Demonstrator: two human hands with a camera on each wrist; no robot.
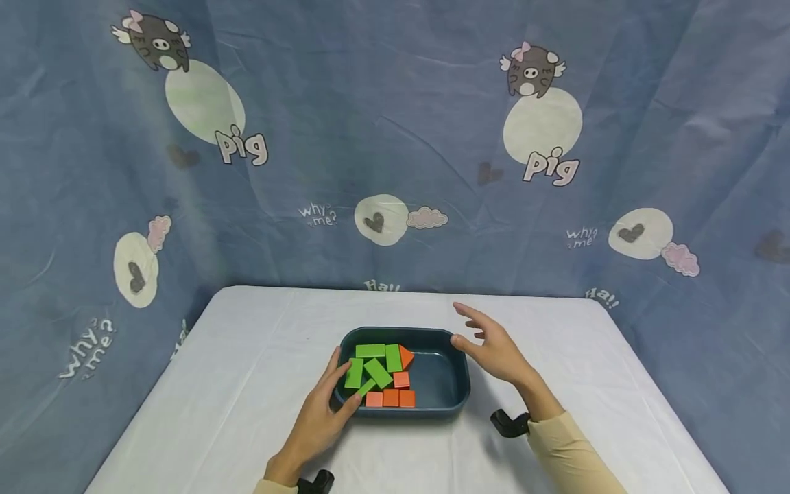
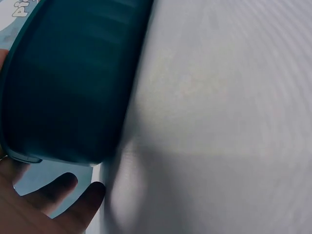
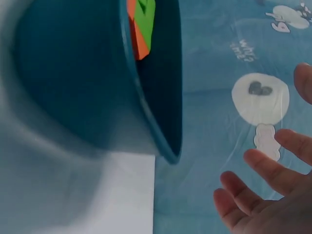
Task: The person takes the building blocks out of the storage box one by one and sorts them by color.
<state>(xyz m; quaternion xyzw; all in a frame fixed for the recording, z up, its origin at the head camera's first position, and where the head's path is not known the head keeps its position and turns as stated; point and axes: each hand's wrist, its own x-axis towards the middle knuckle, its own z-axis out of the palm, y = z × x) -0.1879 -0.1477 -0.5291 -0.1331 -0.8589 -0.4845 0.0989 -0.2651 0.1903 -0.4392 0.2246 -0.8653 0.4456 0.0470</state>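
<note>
A dark teal tray [image 1: 439, 377] stands on the white table in the head view. Green blocks [image 1: 378, 373] and orange blocks [image 1: 401, 380] lie together in its left part. My left hand [image 1: 321, 412] holds the tray's left end, its thumb over the near rim and a fingertip over the left rim. In the left wrist view, two fingers [image 2: 92, 195] lie outside the wall of the tray [image 2: 73, 87]. Beyond the tray's right end, my right hand [image 1: 494, 350] hovers with fingers spread, apart from the wall in the right wrist view and holding nothing.
The table [image 1: 278, 329] has a white cover, and blue printed cloth [image 1: 395, 137] hangs behind and beside it. A black wrist device [image 1: 509, 423] sits on the right wrist, another [image 1: 316, 482] on the left.
</note>
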